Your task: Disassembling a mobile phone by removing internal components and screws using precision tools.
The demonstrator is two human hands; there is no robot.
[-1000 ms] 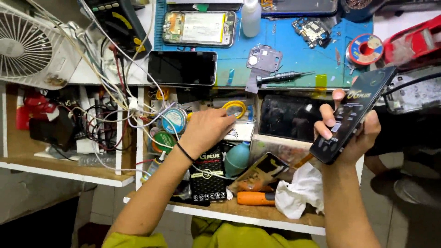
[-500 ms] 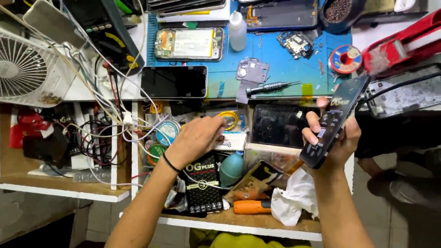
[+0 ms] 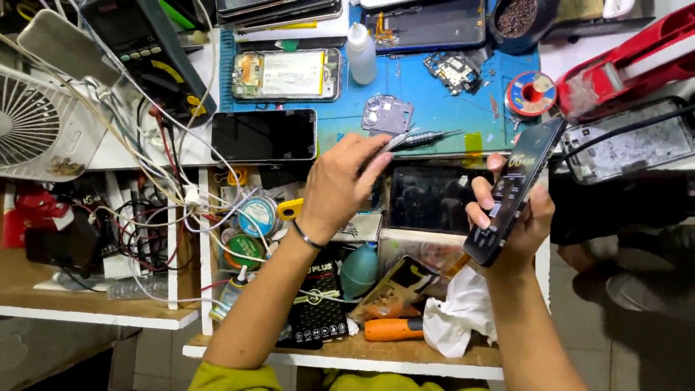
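Gripping a dark phone [image 3: 515, 190] around its lower half, the right hand [image 3: 515, 217] is wrapping its fingers [image 3: 481, 194] over the near edge while the phone's top is tilting toward one o'clock above the blue work mat [image 3: 441, 108]. At about nine o'clock from that phone, the left hand [image 3: 344, 185] is hovering with fingers loosely curled, its fingertips [image 3: 382, 154] touching or almost touching the tip of a slim grey screwdriver [image 3: 420, 137] lying on the mat's near edge; whether they are actually pinching it I cannot tell. Just above the screwdriver, at twelve o'clock, a grey camera-frame plate [image 3: 389, 114] is lying flat. Between the two hands a dark screen panel [image 3: 433, 199] is resting face up. At six o'clock from the left wrist, a black rectangular package [image 3: 316, 308] with white and green print is lying on the lower shelf, beside a teal blob-shaped item [image 3: 359, 271] and an orange-handled tool [image 3: 394, 329]. At eleven o'clock, an opened phone [image 3: 286, 74] is showing its pale battery label, and a round red solder spool [image 3: 531, 93] is sitting at the mat's right edge.
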